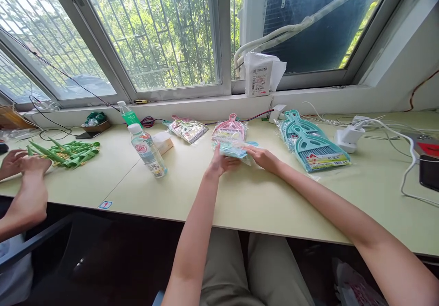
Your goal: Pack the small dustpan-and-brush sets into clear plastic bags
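Between my two hands, a little above the table, is a light blue packet (231, 149) in clear plastic, partly covered by my fingers. My left hand (222, 162) grips its left side, thumb up and fingers underneath. From the right, my right hand (262, 157) holds the other edge with its fingers over it. Just behind lies a wrapped pink mini dustpan and brush set (229, 128). Teal dustpan and brush sets (308, 143) overlap to the right, in plastic with a printed card. Another wrapped set (188, 129), pale with pink and green edges, rests farther left.
Two bottles, one clear (147, 153) and one green-labelled (128, 114), stand left beside a tissue pack (163, 142). At far left another person's hands (34, 164) are by folded green leaves (68, 153). White chargers (350, 136) and cables lie right; a white package (260, 75) stands on the sill.
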`<state>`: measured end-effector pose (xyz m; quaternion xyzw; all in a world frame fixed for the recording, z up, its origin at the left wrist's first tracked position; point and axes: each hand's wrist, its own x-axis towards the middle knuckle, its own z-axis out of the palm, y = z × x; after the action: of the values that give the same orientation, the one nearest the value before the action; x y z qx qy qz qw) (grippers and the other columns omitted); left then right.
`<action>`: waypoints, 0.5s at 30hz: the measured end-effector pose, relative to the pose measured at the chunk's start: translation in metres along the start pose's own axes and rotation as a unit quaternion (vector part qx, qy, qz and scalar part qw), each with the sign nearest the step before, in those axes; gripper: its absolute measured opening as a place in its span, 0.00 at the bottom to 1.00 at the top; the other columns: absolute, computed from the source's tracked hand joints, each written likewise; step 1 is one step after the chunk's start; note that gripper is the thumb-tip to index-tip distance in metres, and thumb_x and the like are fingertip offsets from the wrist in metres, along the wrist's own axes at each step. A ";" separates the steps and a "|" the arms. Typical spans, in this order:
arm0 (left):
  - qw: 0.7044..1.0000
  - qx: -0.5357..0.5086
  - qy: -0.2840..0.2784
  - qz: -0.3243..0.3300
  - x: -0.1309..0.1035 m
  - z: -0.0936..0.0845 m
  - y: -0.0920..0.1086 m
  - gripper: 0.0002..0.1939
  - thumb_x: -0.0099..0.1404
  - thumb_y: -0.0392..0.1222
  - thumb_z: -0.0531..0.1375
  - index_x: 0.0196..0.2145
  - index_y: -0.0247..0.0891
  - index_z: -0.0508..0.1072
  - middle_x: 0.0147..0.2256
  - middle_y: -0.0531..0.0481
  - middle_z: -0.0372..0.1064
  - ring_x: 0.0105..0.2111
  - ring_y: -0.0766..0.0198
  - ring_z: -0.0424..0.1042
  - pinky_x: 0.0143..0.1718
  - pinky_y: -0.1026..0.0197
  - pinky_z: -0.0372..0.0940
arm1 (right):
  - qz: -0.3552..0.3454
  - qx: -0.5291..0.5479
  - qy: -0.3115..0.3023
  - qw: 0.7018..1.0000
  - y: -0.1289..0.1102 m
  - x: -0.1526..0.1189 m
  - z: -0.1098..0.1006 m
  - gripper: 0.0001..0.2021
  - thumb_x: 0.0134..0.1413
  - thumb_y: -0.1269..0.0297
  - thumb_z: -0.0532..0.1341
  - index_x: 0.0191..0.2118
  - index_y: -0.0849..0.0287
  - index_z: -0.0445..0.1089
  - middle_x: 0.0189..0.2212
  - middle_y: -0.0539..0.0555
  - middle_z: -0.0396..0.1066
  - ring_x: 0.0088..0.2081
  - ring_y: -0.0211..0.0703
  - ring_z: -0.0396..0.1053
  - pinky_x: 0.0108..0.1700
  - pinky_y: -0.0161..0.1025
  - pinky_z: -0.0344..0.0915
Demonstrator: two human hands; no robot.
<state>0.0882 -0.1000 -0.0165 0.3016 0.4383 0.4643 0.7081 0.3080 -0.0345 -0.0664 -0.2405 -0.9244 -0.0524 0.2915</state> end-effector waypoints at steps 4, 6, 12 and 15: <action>0.991 -0.046 0.110 0.054 0.013 -0.009 -0.001 0.08 0.66 0.39 0.57 0.40 0.33 0.72 0.28 0.48 0.74 0.26 0.68 0.73 0.37 0.65 0.70 | 0.001 0.094 0.016 0.995 -0.010 -0.010 -0.005 0.23 0.62 0.74 0.50 0.60 0.54 0.66 0.59 0.58 0.69 0.59 0.50 0.68 0.59 0.53 0.68; 0.992 -0.032 0.109 0.057 0.016 -0.014 0.001 0.06 0.64 0.36 0.57 0.38 0.33 0.71 0.25 0.51 0.72 0.22 0.69 0.70 0.33 0.65 0.70 | 0.028 0.141 0.029 0.989 -0.019 -0.012 -0.006 0.20 0.64 0.67 0.53 0.59 0.52 0.68 0.58 0.58 0.69 0.59 0.52 0.68 0.59 0.55 0.67; 0.993 0.041 0.081 0.073 0.031 -0.029 0.008 0.09 0.65 0.40 0.57 0.38 0.34 0.74 0.26 0.50 0.74 0.25 0.66 0.72 0.32 0.64 0.68 | 0.159 0.170 0.094 0.968 -0.041 -0.009 -0.002 0.20 0.67 0.61 0.50 0.59 0.51 0.69 0.58 0.57 0.70 0.59 0.54 0.67 0.61 0.58 0.64; 0.997 0.054 0.032 0.043 0.044 -0.033 0.008 0.14 0.67 0.47 0.56 0.40 0.34 0.76 0.30 0.46 0.77 0.30 0.61 0.76 0.37 0.61 0.70 | 0.095 0.169 0.034 0.980 -0.046 -0.006 -0.002 0.22 0.63 0.72 0.50 0.59 0.51 0.69 0.59 0.55 0.69 0.62 0.51 0.64 0.65 0.60 0.56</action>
<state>0.0634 -0.0560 -0.0396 0.3428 0.4721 0.4791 0.6559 0.2916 -0.0776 -0.0658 -0.2729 -0.8821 0.1245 0.3632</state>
